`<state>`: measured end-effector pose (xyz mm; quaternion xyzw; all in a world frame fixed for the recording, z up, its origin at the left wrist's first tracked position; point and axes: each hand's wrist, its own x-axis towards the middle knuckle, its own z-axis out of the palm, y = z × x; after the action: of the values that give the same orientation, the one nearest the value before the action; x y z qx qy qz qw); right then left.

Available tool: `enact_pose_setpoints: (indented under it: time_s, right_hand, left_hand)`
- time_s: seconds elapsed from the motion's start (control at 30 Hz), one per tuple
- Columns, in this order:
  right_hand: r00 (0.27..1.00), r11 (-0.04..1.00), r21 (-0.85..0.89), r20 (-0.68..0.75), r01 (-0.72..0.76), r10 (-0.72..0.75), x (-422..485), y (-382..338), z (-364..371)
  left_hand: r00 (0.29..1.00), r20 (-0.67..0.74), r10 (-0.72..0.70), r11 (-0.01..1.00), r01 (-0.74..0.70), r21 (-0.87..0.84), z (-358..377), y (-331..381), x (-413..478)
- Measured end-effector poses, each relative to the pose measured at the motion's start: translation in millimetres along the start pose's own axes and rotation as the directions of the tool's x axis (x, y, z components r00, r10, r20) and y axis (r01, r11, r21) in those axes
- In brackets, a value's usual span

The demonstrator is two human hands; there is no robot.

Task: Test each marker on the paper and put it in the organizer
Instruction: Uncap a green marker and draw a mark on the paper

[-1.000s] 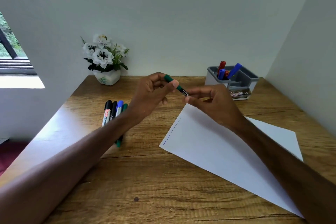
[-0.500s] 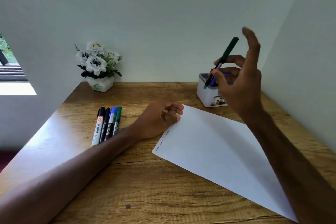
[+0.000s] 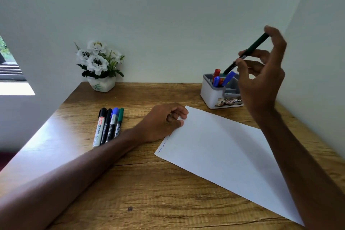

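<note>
Slim dark-green marker [image 3: 248, 52], black toward its lower end, upper right of frame. Long axis diagonal; lower end points down-left, at the rim of the grey-and-white plastic organizer [image 3: 211, 95]. Right hand [image 3: 261, 80] pinches the barrel between thumb and fingers. Left hand [image 3: 162, 123], loosely curled and gripping nothing, rests on the corner of the white paper sheet [image 3: 224, 155].

One head-worn wide-angle view looks forward and down across the desk [image 3: 141, 188] toward the back wall [image 3: 168, 24]

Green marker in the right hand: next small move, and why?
Likely lower the green marker into the organizer and release. The right hand pinches it tilted, with its lower end about at the rim of the compartment that holds the other markers.
</note>
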<state>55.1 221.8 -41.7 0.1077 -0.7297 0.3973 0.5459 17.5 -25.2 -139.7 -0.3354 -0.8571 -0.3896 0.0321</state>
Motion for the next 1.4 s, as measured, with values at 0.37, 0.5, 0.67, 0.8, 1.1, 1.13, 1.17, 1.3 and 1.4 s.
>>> enact_pose_setpoints:
  time_s: [0.37, 0.5, 0.67, 0.8, 1.1, 1.13, 1.17, 1.3, 1.4]
  right_hand:
    - [0.996, 0.994, -0.083, 0.057, 0.069, -0.064, -3, 10, 6]
    - [0.986, 0.99, -0.137, 0.167, 0.045, -0.022, -9, 19, 11]
    - [0.976, 0.981, -0.186, 0.216, 0.053, -0.012, -9, 27, 16]
    - [0.968, 0.957, -0.279, 0.252, 0.081, -0.009, -10, 40, 20]
    - [0.935, 0.897, -0.407, 0.355, 0.174, -0.02, -16, 57, 23]
    - [0.937, 0.9, -0.399, 0.348, 0.174, -0.027, -15, 56, 23]
    - [0.943, 0.905, -0.386, 0.328, 0.178, -0.046, -14, 53, 23]
    - [0.971, 0.929, -0.303, 0.173, 0.214, -0.167, -15, 29, 22]
    - [0.948, 0.932, -0.191, 0.146, 0.307, -0.282, -26, -10, 31]
  left_hand:
    - [1.0, 0.01, -0.011, 1.0, 0.011, -0.013, 1, -1, 0]
    - [1.0, 0.011, -0.013, 1.0, 0.013, -0.004, 0, -1, 0]
    - [1.0, 0.014, -0.009, 1.0, 0.008, 0.006, 0, 0, 0]
    - [1.0, 0.009, -0.002, 1.0, 0.002, 0.009, 1, -1, 0]
    - [1.0, 0.007, 0.019, 1.0, -0.019, -0.011, 1, -4, 1]
    - [1.0, 0.008, 0.021, 1.0, -0.02, -0.012, 1, -5, 1]
    - [1.0, 0.013, 0.017, 1.0, -0.017, -0.011, 1, -5, 1]
    - [0.999, 0.044, 0.014, 1.0, -0.014, 0.005, -4, 0, 2]
    - [0.999, 0.05, 0.013, 0.999, -0.015, 0.048, -16, 8, 5]
